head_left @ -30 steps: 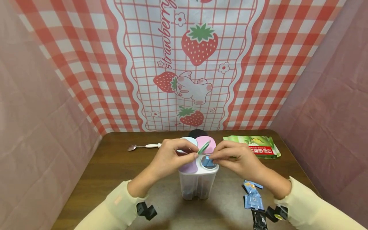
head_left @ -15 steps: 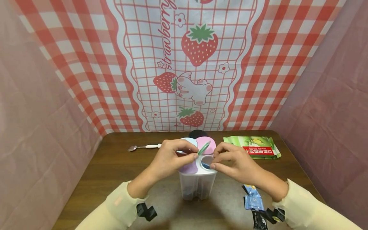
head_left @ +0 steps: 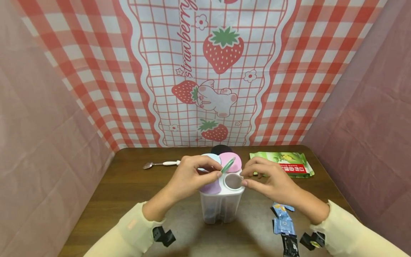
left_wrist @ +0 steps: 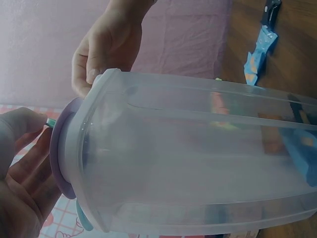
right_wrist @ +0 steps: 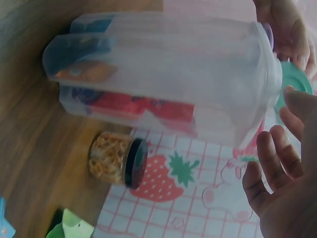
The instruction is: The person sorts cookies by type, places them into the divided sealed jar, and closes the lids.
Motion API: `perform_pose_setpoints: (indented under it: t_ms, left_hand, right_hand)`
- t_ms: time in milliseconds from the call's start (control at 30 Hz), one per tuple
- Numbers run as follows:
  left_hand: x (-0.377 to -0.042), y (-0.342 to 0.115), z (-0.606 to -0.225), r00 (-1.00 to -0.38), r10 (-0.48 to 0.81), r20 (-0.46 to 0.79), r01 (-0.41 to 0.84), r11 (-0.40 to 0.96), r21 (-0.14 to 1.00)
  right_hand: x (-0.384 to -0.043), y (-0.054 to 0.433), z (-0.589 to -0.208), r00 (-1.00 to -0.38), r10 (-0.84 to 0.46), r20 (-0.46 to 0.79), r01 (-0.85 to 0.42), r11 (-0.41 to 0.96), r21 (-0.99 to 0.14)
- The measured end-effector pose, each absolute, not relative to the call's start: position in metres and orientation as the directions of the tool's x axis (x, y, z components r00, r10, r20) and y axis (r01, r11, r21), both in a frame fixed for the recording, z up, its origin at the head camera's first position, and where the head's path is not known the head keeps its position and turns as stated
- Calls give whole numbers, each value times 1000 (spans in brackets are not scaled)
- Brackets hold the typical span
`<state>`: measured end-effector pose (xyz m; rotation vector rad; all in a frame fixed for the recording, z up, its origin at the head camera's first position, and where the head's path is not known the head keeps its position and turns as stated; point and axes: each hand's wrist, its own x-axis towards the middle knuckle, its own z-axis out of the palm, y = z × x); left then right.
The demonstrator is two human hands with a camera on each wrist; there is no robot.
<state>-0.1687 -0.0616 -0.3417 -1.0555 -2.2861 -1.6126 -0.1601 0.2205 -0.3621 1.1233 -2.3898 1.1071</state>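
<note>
So nearest the person were two pale yellow sleeves (head_left: 128,228), each with a small black device (head_left: 163,236) at the wrist. A black packet (head_left: 290,244) lay on the tabletop (head_left: 128,185), nearer than the clear container (head_left: 221,208) and off to its right, with some blue packets (head_left: 283,226) just beyond it, touching or almost.

The container stood upright on the table. Blurry blue, orange and red shapes showed in or through its walls, couldn't tell which. On its top, the purple lid (head_left: 210,188) was on at the near left, and at the near right was a bare round mouth (head_left: 233,181).

The left hand (head_left: 190,175) was over the container's left side, pinching a green lid (head_left: 228,164) between thumb and fingers, tilted up on edge beside that mouth. Couldn't tell if the lid was attached. The right hand (head_left: 268,178) was at the container's right side, thumb and fingers loosely bent with gaps between them, nothing visible in its grasp, fingertips right by the mouth's rim.

A pink lid (head_left: 232,160) and a light blue lid (head_left: 212,156) covered the container's far side. Left of it lay a white-handled utensil (head_left: 171,163), right of it a green pack (head_left: 290,165). Behind it was a black-capped jar (right_wrist: 111,157) of ring-shaped bits, then the strawberry-print cloth (head_left: 221,89).
</note>
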Motion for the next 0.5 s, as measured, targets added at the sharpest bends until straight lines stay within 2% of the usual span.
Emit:
perform_pose_setpoints:
  t_ms: [233,500]
  left_hand:
    - [-169,-62,-342,-745,450,492,614,177,769]
    - [-170,-62,-342,-746,450,491,615,183,767]
  right_hand:
    - [-168,250,-370,-712,-473,518,-702,486,-520]
    - [-175,291,-393,-830,-369,417,-556,595,-580]
